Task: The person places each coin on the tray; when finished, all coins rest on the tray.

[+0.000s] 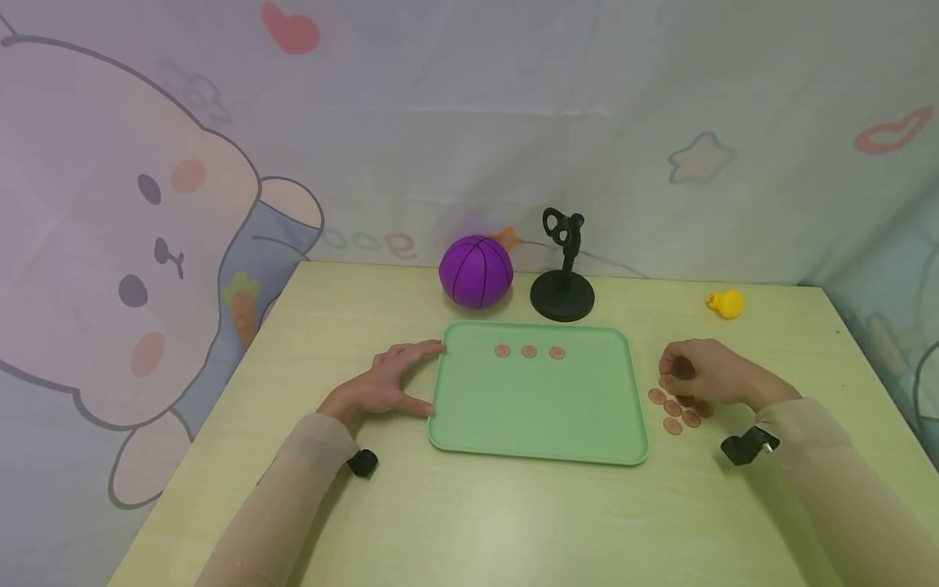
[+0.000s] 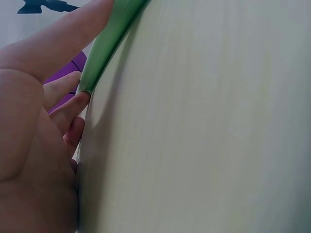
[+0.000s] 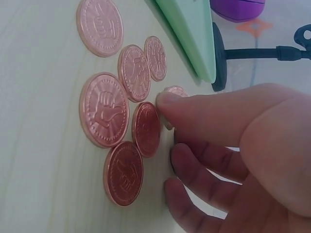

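A light green tray lies on the table with three copper coins in a row near its far rim. My left hand rests at the tray's left side, thumb and forefinger spread apart and touching the rim. To the right of the tray, my right hand pinches a copper coin between thumb and forefinger, close over the table. Several more copper coins, stamped with a thumbs-up, lie flat in a loose cluster beside those fingers. In the head view this hand hides part of the cluster.
Behind the tray sit a purple ball with black lines and a black stand on a round base. A small yellow toy lies at the back right. A printed cloth hangs behind the table.
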`<act>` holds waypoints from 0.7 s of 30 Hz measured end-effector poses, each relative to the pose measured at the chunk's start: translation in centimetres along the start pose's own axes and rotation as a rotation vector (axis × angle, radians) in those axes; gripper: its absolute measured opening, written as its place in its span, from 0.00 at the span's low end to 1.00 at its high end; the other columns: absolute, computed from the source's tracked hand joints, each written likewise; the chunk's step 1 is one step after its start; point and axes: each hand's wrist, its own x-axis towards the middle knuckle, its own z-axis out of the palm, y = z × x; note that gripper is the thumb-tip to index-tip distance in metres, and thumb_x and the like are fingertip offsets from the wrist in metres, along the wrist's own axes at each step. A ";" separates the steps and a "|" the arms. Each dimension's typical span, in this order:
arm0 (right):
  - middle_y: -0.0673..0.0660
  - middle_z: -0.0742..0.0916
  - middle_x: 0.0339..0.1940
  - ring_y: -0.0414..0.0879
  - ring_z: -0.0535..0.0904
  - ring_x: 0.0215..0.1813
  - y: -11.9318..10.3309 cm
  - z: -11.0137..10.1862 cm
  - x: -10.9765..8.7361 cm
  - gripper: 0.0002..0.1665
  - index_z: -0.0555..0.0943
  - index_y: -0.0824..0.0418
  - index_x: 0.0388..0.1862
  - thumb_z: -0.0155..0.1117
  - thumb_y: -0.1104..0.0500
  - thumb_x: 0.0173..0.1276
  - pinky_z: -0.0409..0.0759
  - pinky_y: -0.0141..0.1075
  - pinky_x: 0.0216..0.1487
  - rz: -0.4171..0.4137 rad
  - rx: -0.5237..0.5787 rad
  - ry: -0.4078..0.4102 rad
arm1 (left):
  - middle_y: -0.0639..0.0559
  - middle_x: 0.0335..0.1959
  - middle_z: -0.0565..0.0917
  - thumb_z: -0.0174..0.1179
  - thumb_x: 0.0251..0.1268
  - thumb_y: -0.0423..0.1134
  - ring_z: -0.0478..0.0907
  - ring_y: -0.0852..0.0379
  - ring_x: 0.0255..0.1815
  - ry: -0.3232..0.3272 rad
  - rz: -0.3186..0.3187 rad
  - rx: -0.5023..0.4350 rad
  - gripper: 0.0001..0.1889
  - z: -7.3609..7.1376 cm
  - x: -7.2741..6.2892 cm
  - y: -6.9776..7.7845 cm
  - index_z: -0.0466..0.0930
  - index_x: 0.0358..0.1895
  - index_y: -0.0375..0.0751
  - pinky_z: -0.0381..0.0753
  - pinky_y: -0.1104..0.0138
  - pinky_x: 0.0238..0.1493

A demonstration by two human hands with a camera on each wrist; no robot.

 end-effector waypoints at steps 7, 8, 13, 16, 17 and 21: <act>0.49 0.83 0.29 0.45 0.77 0.35 -0.2 0.1 0.3 0.05 0.82 0.59 0.41 0.71 0.63 0.72 0.78 0.35 0.39 0.025 0.013 0.008 | 0.56 0.84 0.58 0.81 0.53 0.54 0.50 0.45 0.82 -0.001 -0.001 0.002 0.54 0.0 -0.1 0.2 0.59 0.83 0.62 0.45 0.41 0.77; 0.49 0.83 0.29 0.45 0.78 0.34 -0.2 0.1 0.3 0.05 0.82 0.59 0.42 0.70 0.63 0.71 0.78 0.35 0.39 0.021 0.018 0.011 | 0.56 0.84 0.58 0.81 0.53 0.54 0.50 0.45 0.82 -0.002 0.000 0.004 0.54 0.0 -0.1 0.2 0.59 0.83 0.62 0.45 0.41 0.77; 0.49 0.85 0.32 0.45 0.80 0.35 0.0 0.3 0.4 0.06 0.83 0.59 0.43 0.69 0.66 0.70 0.79 0.35 0.40 0.010 0.049 0.027 | 0.56 0.85 0.58 0.81 0.53 0.54 0.49 0.44 0.82 0.001 0.002 0.003 0.54 0.0 0.0 0.2 0.60 0.83 0.61 0.44 0.41 0.77; 0.50 0.86 0.35 0.44 0.82 0.36 0.2 0.4 0.4 0.07 0.84 0.57 0.44 0.70 0.67 0.69 0.81 0.36 0.42 0.008 0.060 0.044 | 0.56 0.85 0.58 0.81 0.53 0.54 0.50 0.44 0.82 0.003 0.007 0.007 0.54 0.0 0.0 0.1 0.60 0.83 0.61 0.44 0.41 0.77; 0.50 0.87 0.36 0.44 0.82 0.37 0.2 0.4 0.4 0.08 0.85 0.57 0.44 0.70 0.67 0.69 0.81 0.37 0.42 0.007 0.061 0.048 | 0.56 0.85 0.58 0.81 0.53 0.54 0.50 0.44 0.82 0.004 0.009 0.010 0.54 0.0 0.0 0.1 0.60 0.83 0.61 0.44 0.41 0.77; 0.50 0.87 0.38 0.45 0.83 0.39 0.4 0.4 0.5 0.09 0.86 0.56 0.45 0.71 0.66 0.69 0.82 0.37 0.43 0.003 0.061 0.056 | 0.57 0.85 0.58 0.81 0.53 0.54 0.51 0.45 0.82 0.004 0.012 0.015 0.54 0.0 0.1 0.0 0.60 0.83 0.61 0.44 0.42 0.77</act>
